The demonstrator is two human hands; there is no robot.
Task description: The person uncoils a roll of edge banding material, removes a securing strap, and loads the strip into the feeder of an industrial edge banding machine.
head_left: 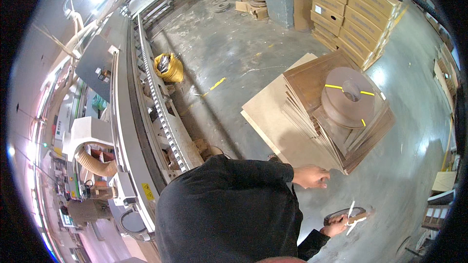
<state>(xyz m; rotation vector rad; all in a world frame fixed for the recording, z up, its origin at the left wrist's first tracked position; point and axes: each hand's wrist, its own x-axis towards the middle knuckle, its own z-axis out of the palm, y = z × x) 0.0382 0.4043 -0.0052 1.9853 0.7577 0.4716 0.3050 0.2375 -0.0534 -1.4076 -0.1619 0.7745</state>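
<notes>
Coil [339,104] rests on panel stack [312,139], toward its right edge; cartons [360,19] behind, machine [139,141] left, handheld piece [359,218] before its near corner.

Strip: white. Coil [339,113]: brown, crossed by bright yellow tape [334,86]. Board stack [306,80]: dark brown above, pale tan beneath. Garment [229,204]: plain black. Sack [172,74]: yellow. Cartons [373,17]: tan. Hose [95,165]: ribbed beige. Block [278,6]: blue-grey. Label [147,191]: yellow, black symbols. Floor [253,39]: grey, marked yellow.

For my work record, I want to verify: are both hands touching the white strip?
No, the left hand is apart from the white strip, near the stacked panels.
</notes>
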